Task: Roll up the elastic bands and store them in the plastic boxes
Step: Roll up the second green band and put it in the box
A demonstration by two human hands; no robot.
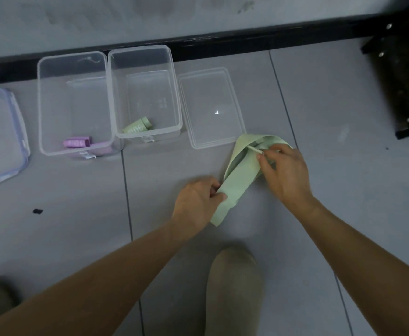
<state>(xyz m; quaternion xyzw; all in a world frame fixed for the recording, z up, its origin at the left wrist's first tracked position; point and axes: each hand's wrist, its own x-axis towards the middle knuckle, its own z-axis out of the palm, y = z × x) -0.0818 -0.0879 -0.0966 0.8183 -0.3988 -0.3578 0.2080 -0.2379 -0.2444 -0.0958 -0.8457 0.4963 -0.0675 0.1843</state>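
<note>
A light green elastic band (241,175) lies unrolled on the grey floor, held at both ends. My left hand (196,204) pinches its near end. My right hand (286,173) grips its far looped end, where a small white tag shows. Two clear plastic boxes stand open at the back. The left box (73,69) holds a rolled purple band (77,142). The right box (147,57) holds a rolled green band (138,127).
A clear lid (210,105) lies flat to the right of the boxes. A blue-rimmed lid (2,137) rests at the far left. A black baseboard runs along the wall behind. A dark furniture leg (402,81) stands at the right. My beige shoe (235,287) is below the hands.
</note>
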